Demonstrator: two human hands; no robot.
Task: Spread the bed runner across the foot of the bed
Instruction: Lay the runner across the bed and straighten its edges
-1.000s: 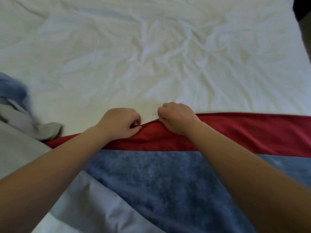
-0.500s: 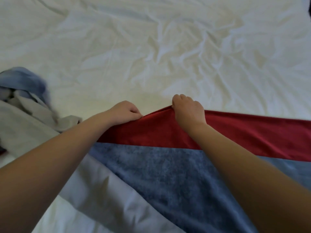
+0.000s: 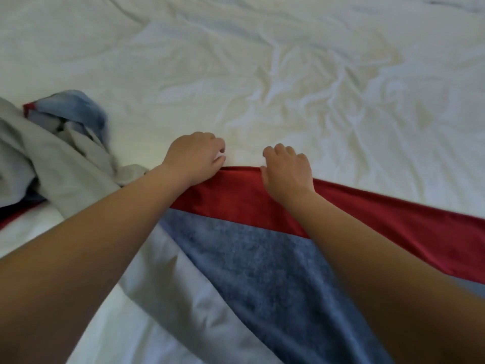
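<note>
The bed runner (image 3: 252, 261) has a red band along its far edge, a blue middle band and a pale grey near band. It lies flat to the right across the white sheet (image 3: 262, 74). Its left part (image 3: 60, 143) is bunched in a heap of grey and blue folds. My left hand (image 3: 194, 156) and my right hand (image 3: 287, 170) both pinch the far red edge, a hand's width apart, knuckles up and fingers curled over the hem.
The wrinkled white sheet covers the whole bed beyond the runner. A strip of white sheet also shows at the lower left, beside the grey band.
My hands have moved apart along the red edge and further up the bed. The view has shifted right and down, so more of the bunched left part shows.
</note>
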